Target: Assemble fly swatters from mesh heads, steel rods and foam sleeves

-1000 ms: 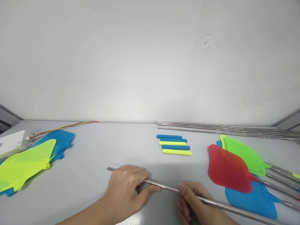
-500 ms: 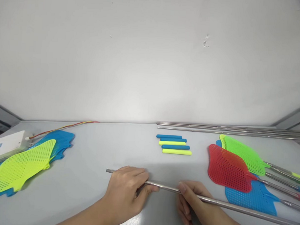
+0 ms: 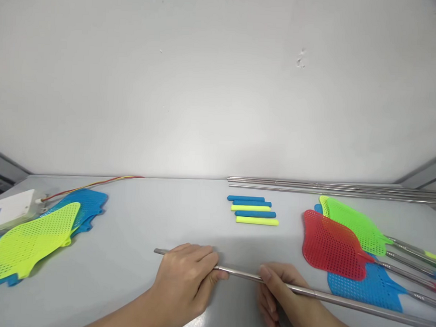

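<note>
A long steel rod (image 3: 342, 301) lies low across the grey table, running from centre-left to the lower right edge. My left hand (image 3: 184, 282) is closed round the rod near its left end, fingers over the top and thumb beneath. My right hand (image 3: 287, 301) pinches the rod a little farther right, fingers curled under it. Beyond my hands lie several short blue and yellow grip sleeves (image 3: 254, 211) in a neat row.
Finished swatters with red, green and blue mesh heads (image 3: 332, 243) lie at the right. Loose yellow and blue mesh heads (image 3: 34, 237) lie at the left beside a white box (image 3: 6, 209) and a red-yellow wire. Several bare steel rods (image 3: 332, 188) rest along the wall.
The rod's left end has dipped slightly toward me, and my left hand has shifted a little with it. My right hand has barely moved.
</note>
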The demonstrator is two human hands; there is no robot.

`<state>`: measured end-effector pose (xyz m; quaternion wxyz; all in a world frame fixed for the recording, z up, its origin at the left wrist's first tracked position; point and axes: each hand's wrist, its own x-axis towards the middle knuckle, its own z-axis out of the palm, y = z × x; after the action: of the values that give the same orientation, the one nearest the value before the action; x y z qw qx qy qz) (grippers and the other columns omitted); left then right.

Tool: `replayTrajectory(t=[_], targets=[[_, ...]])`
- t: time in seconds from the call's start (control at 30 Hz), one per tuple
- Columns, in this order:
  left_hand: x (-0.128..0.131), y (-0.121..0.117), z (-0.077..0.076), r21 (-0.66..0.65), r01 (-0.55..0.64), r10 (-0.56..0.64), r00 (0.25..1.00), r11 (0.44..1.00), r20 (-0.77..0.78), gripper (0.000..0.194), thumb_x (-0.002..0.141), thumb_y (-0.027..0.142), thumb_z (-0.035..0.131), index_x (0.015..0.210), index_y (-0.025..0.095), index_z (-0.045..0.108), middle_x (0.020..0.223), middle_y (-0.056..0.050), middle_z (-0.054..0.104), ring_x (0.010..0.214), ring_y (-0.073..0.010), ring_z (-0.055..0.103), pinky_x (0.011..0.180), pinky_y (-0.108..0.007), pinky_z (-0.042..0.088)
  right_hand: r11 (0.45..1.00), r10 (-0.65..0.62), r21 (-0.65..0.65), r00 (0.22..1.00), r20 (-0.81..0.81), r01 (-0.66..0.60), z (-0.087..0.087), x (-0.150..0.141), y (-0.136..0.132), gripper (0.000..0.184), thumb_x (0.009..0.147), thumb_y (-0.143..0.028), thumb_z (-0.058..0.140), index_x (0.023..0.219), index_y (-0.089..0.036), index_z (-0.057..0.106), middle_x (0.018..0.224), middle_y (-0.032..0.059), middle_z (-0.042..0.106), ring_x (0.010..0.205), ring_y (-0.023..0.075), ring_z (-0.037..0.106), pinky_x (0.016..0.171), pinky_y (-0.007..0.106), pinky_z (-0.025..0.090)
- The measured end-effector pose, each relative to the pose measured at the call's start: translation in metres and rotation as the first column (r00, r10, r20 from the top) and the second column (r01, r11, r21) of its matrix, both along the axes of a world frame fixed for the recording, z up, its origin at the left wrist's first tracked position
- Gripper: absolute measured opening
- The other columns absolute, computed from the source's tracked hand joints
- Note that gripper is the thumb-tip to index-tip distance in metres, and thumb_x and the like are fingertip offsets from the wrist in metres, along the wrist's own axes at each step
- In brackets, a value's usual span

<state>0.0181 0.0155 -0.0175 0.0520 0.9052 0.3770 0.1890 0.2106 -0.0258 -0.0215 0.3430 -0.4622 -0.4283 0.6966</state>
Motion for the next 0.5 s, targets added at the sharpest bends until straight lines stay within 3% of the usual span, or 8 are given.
replayTrajectory(t=[0.33, 0.5], targets=[[0.0020, 0.0008, 0.0014, 0.074, 0.002, -0.006, 0.998, 0.997, 0.060, 0.025, 0.079, 0.025, 0.043, 0.056, 0.018, 0.041, 0.047, 0.004, 0.044, 0.043, -0.0094, 0.039, 0.046, -0.022, 0.026, 1.000, -0.007, 0.017, 1.000, -0.024, 0.008, -0.0044, 0.0015, -0.0002, 0.045, 0.078, -0.050, 0.038, 0.047, -0.016, 0.039, 0.040, -0.0032, 0.039, 0.035, 0.0070, 0.039, 0.036, 0.019, 0.031], [0.0032, 0.0014, 0.0028, 0.064, -0.058, 0.057, 0.998, 0.996, 0.008, 0.044, 0.067, 0.056, 0.051, 0.048, 0.017, 0.039, 0.043, 0.005, 0.044, 0.042, -0.0095, 0.039, 0.046, -0.023, 0.028, 0.997, 0.046, 0.053, 0.990, 0.132, -0.053, -0.0042, 0.0040, -0.0051, 0.046, 0.078, -0.052, 0.034, 0.051, -0.016, 0.041, 0.043, -0.0015, 0.042, 0.039, 0.0081, 0.042, 0.041, 0.021, 0.033]])
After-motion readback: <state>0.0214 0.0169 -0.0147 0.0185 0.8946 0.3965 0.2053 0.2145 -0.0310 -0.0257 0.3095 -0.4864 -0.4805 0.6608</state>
